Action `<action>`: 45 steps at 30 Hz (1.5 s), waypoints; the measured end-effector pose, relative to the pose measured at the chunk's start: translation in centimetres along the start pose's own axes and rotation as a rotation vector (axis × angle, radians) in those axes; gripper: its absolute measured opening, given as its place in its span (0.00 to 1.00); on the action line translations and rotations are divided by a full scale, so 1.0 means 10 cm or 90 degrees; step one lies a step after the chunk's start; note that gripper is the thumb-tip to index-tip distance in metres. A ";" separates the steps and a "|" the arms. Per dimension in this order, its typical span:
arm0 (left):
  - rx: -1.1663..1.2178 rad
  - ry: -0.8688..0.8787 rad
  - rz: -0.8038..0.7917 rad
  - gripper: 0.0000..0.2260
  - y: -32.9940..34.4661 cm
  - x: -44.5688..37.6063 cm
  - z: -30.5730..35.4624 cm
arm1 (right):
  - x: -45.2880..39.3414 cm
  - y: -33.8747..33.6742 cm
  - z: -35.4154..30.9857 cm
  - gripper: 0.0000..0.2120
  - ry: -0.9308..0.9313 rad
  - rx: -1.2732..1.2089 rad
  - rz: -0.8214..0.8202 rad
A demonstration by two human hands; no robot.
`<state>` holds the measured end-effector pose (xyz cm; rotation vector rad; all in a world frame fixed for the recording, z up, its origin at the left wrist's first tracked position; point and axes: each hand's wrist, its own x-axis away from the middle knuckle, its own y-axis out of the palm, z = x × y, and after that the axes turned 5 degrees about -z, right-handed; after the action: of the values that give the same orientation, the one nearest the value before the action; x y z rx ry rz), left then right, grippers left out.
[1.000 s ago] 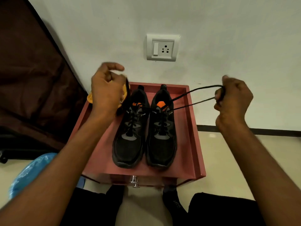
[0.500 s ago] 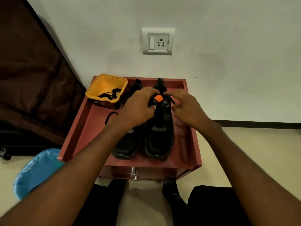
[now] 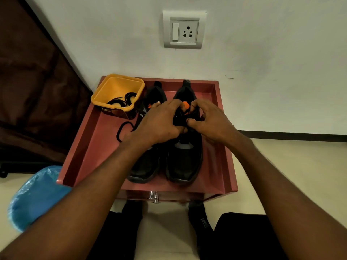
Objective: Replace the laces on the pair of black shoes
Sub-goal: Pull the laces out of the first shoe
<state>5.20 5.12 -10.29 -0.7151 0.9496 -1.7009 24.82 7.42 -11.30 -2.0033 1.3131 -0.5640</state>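
Observation:
Two black shoes stand side by side on a reddish-brown tray table (image 3: pixel 90 147), toes towards me. The right shoe (image 3: pixel 185 162) has an orange tab at its tongue; the left shoe (image 3: pixel 145 166) is partly hidden under my left forearm. My left hand (image 3: pixel 159 126) and my right hand (image 3: pixel 210 121) meet over the right shoe's lacing, fingers curled and pinching the black lace there. A loose black lace (image 3: pixel 123 129) lies on the table left of the shoes.
A yellow tub (image 3: pixel 118 95) with black laces in it stands at the table's back left corner. A white wall with a socket (image 3: pixel 184 30) is behind. A blue plastic bag (image 3: pixel 35 196) lies on the floor at left, dark fabric beyond it.
One second ago my hands were held apart, pulling lace ends out to both sides. They have come together over the right shoe's lacing, and a lace now lies loose on the table.

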 end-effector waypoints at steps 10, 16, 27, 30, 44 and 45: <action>-0.008 -0.010 0.045 0.14 -0.03 -0.03 -0.08 | 0.07 -0.10 0.03 0.11 0.002 -0.067 -0.014; 0.026 -0.055 0.188 0.04 0.08 -0.12 0.13 | 0.03 -0.09 0.02 0.10 0.015 -0.045 0.017; -0.044 -0.072 0.162 0.03 0.09 -0.09 0.18 | 0.04 -0.08 -0.09 0.08 0.062 0.006 0.034; 0.006 -0.077 0.148 0.03 0.13 -0.11 0.18 | 0.06 -0.12 -0.08 0.14 0.065 0.019 -0.004; -0.137 -0.071 0.149 0.10 0.03 -0.08 0.30 | 0.06 -0.09 -0.14 0.40 0.056 0.013 -0.050; -0.163 -0.075 0.146 0.09 0.03 -0.08 0.32 | 0.06 -0.09 -0.14 0.39 0.056 0.015 -0.046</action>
<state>8.23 5.02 -8.89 -0.8310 1.1323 -1.3373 24.65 6.71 -9.69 -2.0336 1.2831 -0.7050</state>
